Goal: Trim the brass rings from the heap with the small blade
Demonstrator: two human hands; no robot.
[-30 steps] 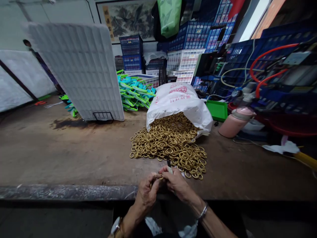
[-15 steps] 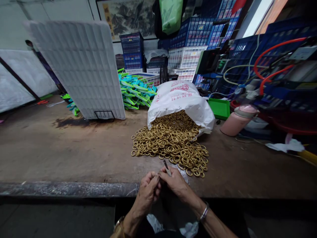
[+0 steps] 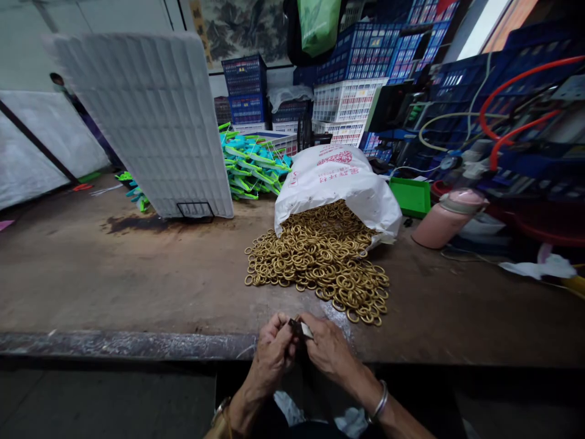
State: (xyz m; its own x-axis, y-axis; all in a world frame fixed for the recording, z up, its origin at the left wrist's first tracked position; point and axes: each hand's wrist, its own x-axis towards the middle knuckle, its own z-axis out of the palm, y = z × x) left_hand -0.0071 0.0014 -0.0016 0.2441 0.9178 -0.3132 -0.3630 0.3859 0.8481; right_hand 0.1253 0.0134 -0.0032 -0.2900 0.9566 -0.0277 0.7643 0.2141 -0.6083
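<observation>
Just past the table's front edge, my left hand and my right hand are close together. A small tool with a pale handle and a dark, narrow tip is gripped in my right hand. The tip points left toward the pinched fingertips of my left hand; whatever those fingers hold is too small and hidden to make out. Beyond the hands lies a heap of gold-coloured rings, spilling from the mouth of a white sack with red print that rests on its side.
The brown table carries a tall white ribbed panel at left. Behind are green and turquoise plastic pieces and stacked crates. A green tray and a pink bottle stand right of the sack.
The tool in my right hand has swung from pointing up and away to pointing left, its dark tip now at my left fingertips. The view has shifted slightly.
</observation>
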